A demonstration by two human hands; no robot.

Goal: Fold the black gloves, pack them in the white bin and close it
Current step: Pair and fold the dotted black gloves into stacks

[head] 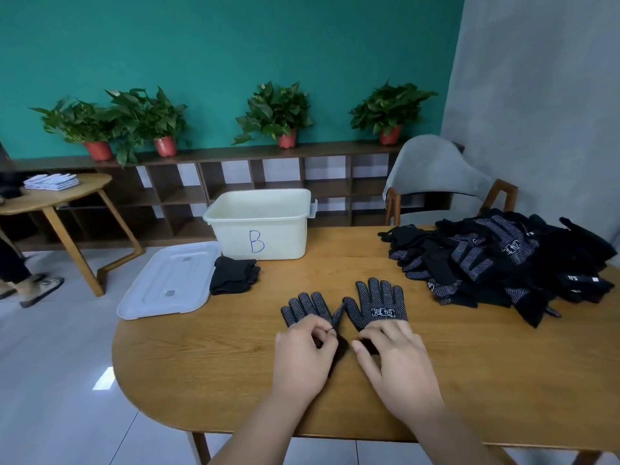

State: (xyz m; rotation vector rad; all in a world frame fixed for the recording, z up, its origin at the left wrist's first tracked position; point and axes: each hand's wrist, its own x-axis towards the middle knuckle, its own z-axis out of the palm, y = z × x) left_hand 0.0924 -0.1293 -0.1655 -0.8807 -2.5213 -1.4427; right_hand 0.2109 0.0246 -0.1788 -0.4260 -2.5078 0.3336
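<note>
Two black dotted gloves lie flat side by side on the wooden table [201,357], fingers pointing away from me: the left glove [307,307] and the right glove [379,305] with a white label. My left hand [303,354] pinches the left glove's thumb edge and covers its cuff. My right hand [392,357] lies on the right glove's cuff with fingers spread. The open white bin [260,226], marked "B", stands at the table's far side. Its lid [169,280] lies flat to the left. A folded black glove bundle [233,275] sits between lid and bin.
A large heap of black gloves [503,260] covers the table's right side. A grey chair [439,179] stands behind it. A second small table [57,196] stands at the left, with a person's legs [20,280] on the floor nearby.
</note>
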